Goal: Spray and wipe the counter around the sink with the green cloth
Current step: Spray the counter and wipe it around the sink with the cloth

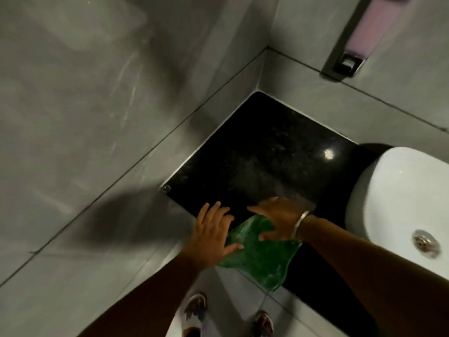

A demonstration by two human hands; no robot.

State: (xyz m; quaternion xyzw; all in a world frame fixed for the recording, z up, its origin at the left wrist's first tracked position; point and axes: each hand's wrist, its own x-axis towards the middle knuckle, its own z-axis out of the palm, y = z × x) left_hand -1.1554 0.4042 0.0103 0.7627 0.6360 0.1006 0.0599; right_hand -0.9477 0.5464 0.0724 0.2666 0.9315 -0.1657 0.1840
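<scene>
The green cloth [261, 257] lies on the front edge of the black granite counter [264, 154], with part of it hanging over the edge. My right hand [279, 218] presses flat on the cloth's far side, fingers spread, a metal bangle on the wrist. My left hand [212, 233] rests at the counter's front left corner, fingers spread, thumb touching the cloth's left edge. The white sink [398, 203] stands to the right of the cloth. No spray bottle is in view.
Grey tiled walls close in the counter on the left and at the back. A wall-mounted soap dispenser [352, 45] hangs at the upper right. The sink's metal drain [426, 243] shows at the right. My feet stand on the tiled floor [226, 312] below the counter.
</scene>
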